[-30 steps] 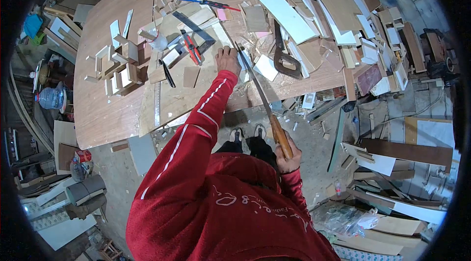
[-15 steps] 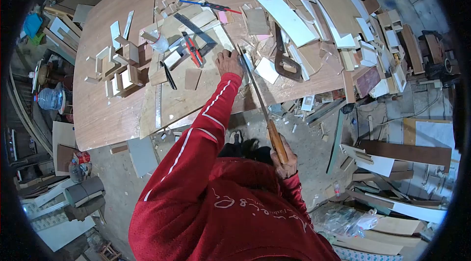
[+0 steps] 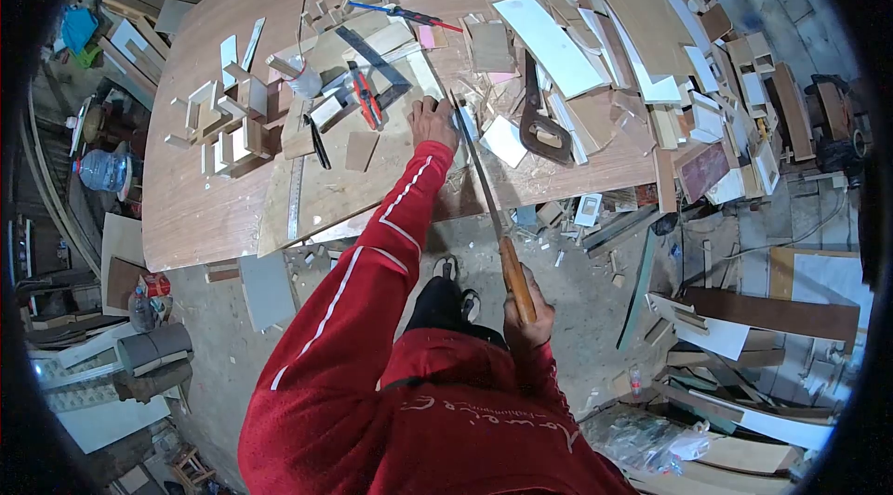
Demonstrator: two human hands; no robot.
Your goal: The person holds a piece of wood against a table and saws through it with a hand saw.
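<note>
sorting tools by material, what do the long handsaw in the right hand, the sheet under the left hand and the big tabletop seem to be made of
Long handsaw: thin grey blade, seemingly bare steel; rounded orange-brown handle gripped by the right hand, probably varnished wood. Pale tan sheet under the left hand: flat, thin and matt, looks like plywood or hardboard. Reddish-brown tabletop: smooth with a faint streaked grain, likely veneer or laminate.

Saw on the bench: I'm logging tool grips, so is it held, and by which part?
Yes. The right hand grips the saw by its wooden handle; the left hand presses flat on the board.
</note>
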